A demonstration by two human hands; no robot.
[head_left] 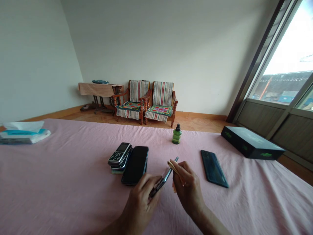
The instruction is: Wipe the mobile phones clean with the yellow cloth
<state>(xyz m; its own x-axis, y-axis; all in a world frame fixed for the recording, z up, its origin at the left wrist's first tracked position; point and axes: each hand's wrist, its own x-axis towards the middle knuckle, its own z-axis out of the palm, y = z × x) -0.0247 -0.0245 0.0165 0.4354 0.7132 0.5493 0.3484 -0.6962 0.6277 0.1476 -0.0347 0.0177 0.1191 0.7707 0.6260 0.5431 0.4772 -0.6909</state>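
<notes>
My left hand (143,197) is closed round a dark smartphone (165,178), held on edge and tilted above the pink tablecloth (61,182). My right hand (187,186) pinches a small tan cloth or pad (174,167) against the phone's upper end. To the left of my hands lies a stack of phones: a black smartphone (135,164) beside a keypad phone (119,152) resting on others. Face down to the right of my hands is a dark teal smartphone (214,167).
A small green bottle (176,134) stands behind my hands. A black box (251,142) lies at the table's right edge, a tissue pack (23,132) at the far left. Two wooden chairs (146,101) and a side table (100,88) stand by the far wall.
</notes>
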